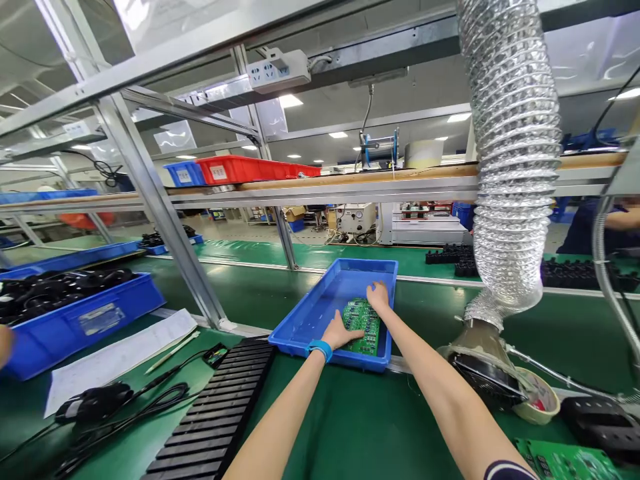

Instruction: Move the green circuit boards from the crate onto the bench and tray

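Note:
A green circuit board point(369, 319) with many small parts is inside a blue tray point(305, 313) on the green bench, toward the tray's near right. My left hand point(338, 332), with a blue band at the wrist, grips the board's left side, its thumb lying across the top face. At the board's far right corner, my right hand point(379, 295) has its fingers bent around the edge. Some fingertips are hidden, and I cannot tell whether the board rests fully on the tray floor.
Left of the tray lie a black slotted rack point(215, 413), cables point(145, 407), paper sheets point(120, 360) and a blue bin point(90, 327) of black parts. A fume duct point(515, 167) hangs at right, near a tape roll point(543, 400) and another green board point(565, 460). Another person's hand point(5, 345) shows at far left.

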The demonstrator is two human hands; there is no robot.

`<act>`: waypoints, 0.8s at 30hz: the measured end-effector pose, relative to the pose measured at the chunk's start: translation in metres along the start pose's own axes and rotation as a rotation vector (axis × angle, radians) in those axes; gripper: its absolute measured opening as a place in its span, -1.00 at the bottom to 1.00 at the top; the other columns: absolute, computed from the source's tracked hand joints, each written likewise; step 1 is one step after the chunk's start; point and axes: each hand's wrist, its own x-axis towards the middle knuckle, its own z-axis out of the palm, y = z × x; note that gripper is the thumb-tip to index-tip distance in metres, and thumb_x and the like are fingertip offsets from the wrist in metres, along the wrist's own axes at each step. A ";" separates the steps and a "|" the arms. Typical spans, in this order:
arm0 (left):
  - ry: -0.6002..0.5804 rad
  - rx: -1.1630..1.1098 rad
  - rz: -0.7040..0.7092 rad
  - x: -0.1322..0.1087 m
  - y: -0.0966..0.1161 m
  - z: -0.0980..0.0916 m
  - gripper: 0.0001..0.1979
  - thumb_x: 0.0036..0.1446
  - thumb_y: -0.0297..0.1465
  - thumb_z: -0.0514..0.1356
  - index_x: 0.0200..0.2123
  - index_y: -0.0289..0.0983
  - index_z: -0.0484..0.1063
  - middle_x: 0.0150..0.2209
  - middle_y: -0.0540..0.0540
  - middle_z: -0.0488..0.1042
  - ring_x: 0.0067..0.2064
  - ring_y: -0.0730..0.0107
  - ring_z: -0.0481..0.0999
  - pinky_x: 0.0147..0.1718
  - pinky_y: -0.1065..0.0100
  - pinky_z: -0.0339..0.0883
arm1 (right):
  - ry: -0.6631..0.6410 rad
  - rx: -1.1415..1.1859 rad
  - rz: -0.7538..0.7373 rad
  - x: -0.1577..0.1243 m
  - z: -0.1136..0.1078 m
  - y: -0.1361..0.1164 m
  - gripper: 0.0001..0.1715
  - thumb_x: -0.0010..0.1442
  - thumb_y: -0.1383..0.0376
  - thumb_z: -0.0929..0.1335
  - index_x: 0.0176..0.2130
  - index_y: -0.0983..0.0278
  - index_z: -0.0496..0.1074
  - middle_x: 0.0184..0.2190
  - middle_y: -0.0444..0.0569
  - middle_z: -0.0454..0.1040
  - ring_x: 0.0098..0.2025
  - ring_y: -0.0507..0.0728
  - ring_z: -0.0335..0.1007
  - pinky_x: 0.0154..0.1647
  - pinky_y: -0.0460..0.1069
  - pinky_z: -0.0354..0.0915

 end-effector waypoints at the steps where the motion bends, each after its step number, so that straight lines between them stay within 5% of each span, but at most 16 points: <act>1: 0.053 0.002 0.022 -0.003 0.003 -0.002 0.24 -0.38 -0.08 0.49 0.29 -0.54 0.06 0.29 -0.67 0.14 0.33 -0.36 0.17 0.25 -0.06 0.13 | -0.030 -0.011 -0.048 -0.009 -0.003 -0.010 -0.73 0.30 0.28 0.38 -0.02 0.32 0.46 0.21 0.09 0.33 0.33 0.28 0.11 0.35 0.33 0.02; 7: 0.395 -0.077 0.226 -0.057 0.037 -0.011 -0.36 0.09 -0.15 0.21 0.14 -0.43 0.30 0.13 -0.41 0.37 0.18 -0.04 0.38 0.16 0.06 0.26 | -0.285 -0.058 -0.303 -0.125 -0.052 -0.056 -0.88 0.19 0.38 0.42 -0.23 0.24 0.56 -0.01 0.02 0.55 0.26 0.23 0.27 0.33 0.16 0.13; 11: 0.480 -0.247 0.361 -0.132 0.065 0.022 -0.62 0.20 -0.16 0.12 -0.06 -0.31 0.43 -0.08 -0.20 0.48 -0.09 0.19 0.50 -0.04 0.18 0.39 | -0.358 -0.088 -0.516 -0.241 -0.130 -0.057 -0.79 0.22 0.25 0.42 -0.10 0.17 0.56 0.09 -0.02 0.49 0.27 0.14 0.27 0.28 0.07 0.21; 13: 0.293 -0.322 0.432 -0.180 0.078 0.050 -0.71 0.20 -0.17 0.17 -0.18 -0.26 0.47 -0.23 -0.10 0.52 -0.22 0.25 0.50 -0.16 0.24 0.39 | -0.227 -0.126 -0.574 -0.294 -0.177 -0.044 -0.69 0.28 0.21 0.38 0.01 0.18 0.51 0.10 0.01 0.47 0.21 0.13 0.33 0.27 0.07 0.25; 15: -0.051 -0.323 0.503 -0.228 0.091 0.080 -0.75 0.23 -0.18 0.17 -0.23 -0.23 0.49 -0.27 -0.07 0.53 -0.25 0.28 0.50 -0.19 0.26 0.39 | -0.021 -0.240 -0.468 -0.339 -0.228 -0.021 -0.72 0.30 0.22 0.35 -0.01 0.16 0.52 0.05 -0.01 0.52 0.11 0.14 0.41 0.17 0.09 0.32; 18: -0.434 -0.211 0.633 -0.281 0.109 0.122 -0.71 0.24 -0.14 0.17 -0.11 -0.20 0.48 -0.10 -0.13 0.52 -0.09 0.20 0.51 -0.06 0.20 0.40 | 0.359 -0.494 -0.293 -0.383 -0.304 0.028 -0.72 0.33 0.19 0.31 -0.03 0.17 0.53 0.01 0.05 0.53 0.11 0.21 0.39 0.22 0.17 0.24; 21: -0.619 -0.083 0.745 -0.298 0.132 0.160 -0.23 0.02 -0.03 0.34 0.25 -0.18 0.27 0.32 -0.25 0.19 0.32 -0.03 0.20 0.28 0.01 0.14 | 0.661 -0.655 -0.068 -0.403 -0.367 0.075 -0.52 0.32 0.08 0.27 0.08 0.28 0.47 0.11 0.19 0.44 0.23 0.31 0.25 0.32 0.24 0.06; 24: -0.719 0.029 0.805 -0.293 0.156 0.194 0.21 -0.25 0.08 0.44 0.41 -0.18 0.01 0.46 -0.30 -0.24 0.45 -0.20 -0.25 0.37 -0.13 -0.23 | 0.721 -0.669 0.217 -0.410 -0.409 0.105 -0.25 0.27 -0.06 0.26 0.21 0.41 0.35 0.27 0.30 0.25 0.36 0.39 0.04 0.39 0.27 -0.10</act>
